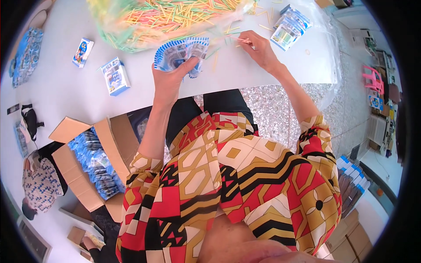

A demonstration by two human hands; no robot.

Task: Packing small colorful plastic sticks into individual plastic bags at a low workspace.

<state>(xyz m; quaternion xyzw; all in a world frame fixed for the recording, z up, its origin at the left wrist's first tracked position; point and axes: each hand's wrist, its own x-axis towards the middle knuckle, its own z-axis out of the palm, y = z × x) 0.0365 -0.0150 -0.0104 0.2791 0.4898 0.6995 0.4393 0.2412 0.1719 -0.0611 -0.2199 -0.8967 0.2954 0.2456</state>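
Observation:
My left hand (166, 84) is wrapped around a blue-and-white packet (172, 51), whose striped mouth gapes toward the far side of the table. To its right, my right hand (264, 53) pinches a few thin pinkish sticks (244, 41) between thumb and fingers. Just beyond both hands lies a large clear plastic bag (115, 38), spread out under a heap of thin yellow, red and green sticks (184, 18). Near the left hand a filled-looking packet (115, 79) rests on the white table (245, 75). More packets (290, 30) lie beyond my right hand.
A small blue-and-white packet (82, 52) lies at the table's left. Loose sticks (265, 27) are scattered at the far right. Below left, a cardboard box (70, 173) holds many blue packets (94, 160). A person (41, 184) is at the far left; a pink chair (372, 79) stands right.

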